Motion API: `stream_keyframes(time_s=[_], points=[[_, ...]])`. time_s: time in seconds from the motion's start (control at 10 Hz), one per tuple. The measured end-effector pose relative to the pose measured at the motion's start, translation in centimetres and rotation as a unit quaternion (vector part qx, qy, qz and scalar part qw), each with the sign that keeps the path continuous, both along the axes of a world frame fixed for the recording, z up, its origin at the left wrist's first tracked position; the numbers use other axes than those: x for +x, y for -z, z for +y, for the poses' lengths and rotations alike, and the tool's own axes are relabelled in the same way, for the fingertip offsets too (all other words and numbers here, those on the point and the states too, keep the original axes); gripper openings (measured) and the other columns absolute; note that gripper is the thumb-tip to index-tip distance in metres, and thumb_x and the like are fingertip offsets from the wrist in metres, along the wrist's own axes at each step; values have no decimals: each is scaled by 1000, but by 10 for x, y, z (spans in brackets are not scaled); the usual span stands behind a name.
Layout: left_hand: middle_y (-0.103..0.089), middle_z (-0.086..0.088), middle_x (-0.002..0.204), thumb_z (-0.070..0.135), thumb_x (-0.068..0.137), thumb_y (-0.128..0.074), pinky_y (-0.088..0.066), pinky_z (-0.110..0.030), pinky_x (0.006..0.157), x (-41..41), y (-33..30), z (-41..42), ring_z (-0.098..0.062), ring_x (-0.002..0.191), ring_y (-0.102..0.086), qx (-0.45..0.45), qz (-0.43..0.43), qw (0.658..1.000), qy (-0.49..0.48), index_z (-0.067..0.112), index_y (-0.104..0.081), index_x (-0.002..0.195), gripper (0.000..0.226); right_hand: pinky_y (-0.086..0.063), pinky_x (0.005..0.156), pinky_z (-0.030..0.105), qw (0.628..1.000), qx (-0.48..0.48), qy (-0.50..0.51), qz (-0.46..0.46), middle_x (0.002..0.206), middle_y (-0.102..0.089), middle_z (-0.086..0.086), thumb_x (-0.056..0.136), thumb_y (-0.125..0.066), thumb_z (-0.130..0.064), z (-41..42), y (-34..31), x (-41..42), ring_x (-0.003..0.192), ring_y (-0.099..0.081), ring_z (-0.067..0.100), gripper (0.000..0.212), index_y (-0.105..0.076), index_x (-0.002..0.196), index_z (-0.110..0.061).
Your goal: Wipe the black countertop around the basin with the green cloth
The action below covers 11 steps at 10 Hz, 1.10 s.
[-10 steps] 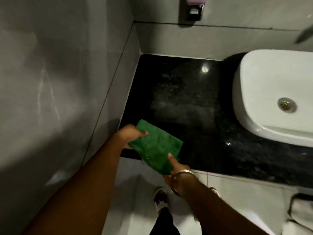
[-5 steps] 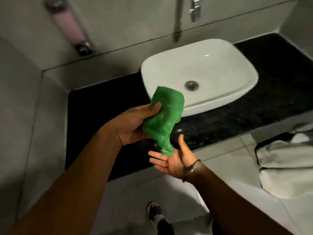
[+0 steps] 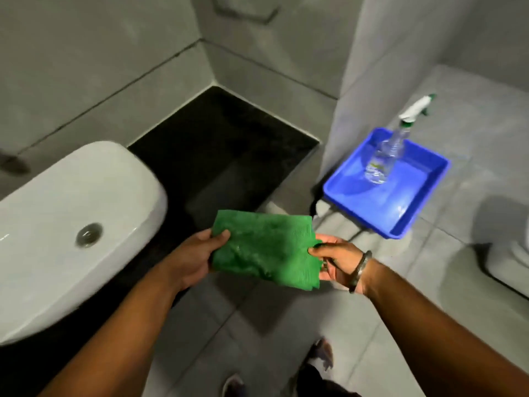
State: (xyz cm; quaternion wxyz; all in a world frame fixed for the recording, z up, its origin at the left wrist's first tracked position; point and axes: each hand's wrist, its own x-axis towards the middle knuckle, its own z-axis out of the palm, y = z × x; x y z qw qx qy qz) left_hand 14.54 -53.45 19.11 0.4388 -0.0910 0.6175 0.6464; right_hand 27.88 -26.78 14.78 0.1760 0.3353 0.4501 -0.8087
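Bathroom or washroom. Evidence: white vessel basin (image 3: 71,224) with metal drain (image 3: 89,238), left of the left hand (image 3: 194,257); black stone tabletop (image 3: 229,150) beyond both hands; grey tiled walls (image 3: 86,67) and floor (image 3: 257,325); blue tray (image 3: 357,202) holding a spray bottle (image 3: 386,156), beyond the right hand (image 3: 336,260).

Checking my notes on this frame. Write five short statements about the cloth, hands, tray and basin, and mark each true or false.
1. Both hands, left hand and right hand, hold the green cloth. True.
2. The cloth lies flat on the black countertop. False: it is held in the air.
3. A spray bottle stands in the blue tray. True.
4. The white basin is full of water. False: its drain shows bare.
5. The right wrist is bare. False: it wears a bangle.
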Motion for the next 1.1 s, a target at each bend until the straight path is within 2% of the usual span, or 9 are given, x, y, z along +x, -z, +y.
stream_keyframes(time_s=[0.1,0.3,0.4,0.5,0.6,0.7,0.8,0.9,1.1], points=[[-76,-9,106,20,91,-58,-61,-35,66,-10,20,84,-22,92,-73,8,-20,999,39,12,-64,115,26,-56,85,51,998,27,47,-20,108,-72,13,86,-66,-17,57,6,10,100,-69,28,27,-67,112,-12],[-76,-4,98,9,95,-57,-59,-34,73,-49,63,245,-17,84,-72,-34,41,990,129,17,-67,106,17,-57,55,27,942,204,258,-63,64,-72,1,80,-69,4,166,29,-2,58,-65,19,11,-64,78,-5],[-71,-16,105,1,94,-56,-54,-40,85,-74,91,323,-24,91,-65,-62,92,975,192,7,-65,113,22,-58,56,30,921,216,305,-106,64,-71,4,79,-69,5,218,50,-14,55,-65,19,14,-62,76,-6],[-68,-24,111,-1,92,-59,-50,-41,90,-100,138,394,-24,93,-61,-119,135,951,250,-1,-64,115,23,-53,72,38,900,248,324,-156,88,-67,17,79,-69,5,265,90,-30,70,-61,26,11,-64,85,-3],[-70,-24,109,2,90,-63,-52,-37,85,-120,184,442,-23,88,-61,-168,175,926,288,-1,-65,109,19,-54,61,30,880,300,302,-212,95,-67,20,78,-72,-2,299,135,-50,74,-60,26,24,-65,100,4],[-71,-19,106,7,88,-66,-49,-29,75,-135,227,471,-21,85,-62,-221,205,900,316,2,-66,108,21,-56,82,42,855,356,268,-265,101,-68,24,74,-76,-9,323,180,-69,84,-63,29,34,-65,104,3],[-73,-16,108,12,86,-68,-55,-38,82,-145,257,490,-25,92,-67,-257,201,868,376,5,-68,109,24,-53,80,39,845,413,135,-312,98,-71,24,74,-75,-20,340,203,-80,91,-67,36,27,-70,91,1],[-69,-19,116,18,86,-66,-53,-43,90,-140,249,497,-32,105,-66,-310,229,821,421,8,-64,118,34,-51,80,37,827,431,35,-360,111,-68,22,80,-67,-20,341,200,-89,104,-64,38,29,-66,102,-1],[-60,-14,126,31,91,-52,-50,-45,92,-93,143,508,-36,114,-60,-337,430,630,553,16,-52,120,33,-48,89,42,806,509,-6,-302,122,-59,20,83,-47,-8,348,114,-90,112,-58,38,31,-52,113,-8]])
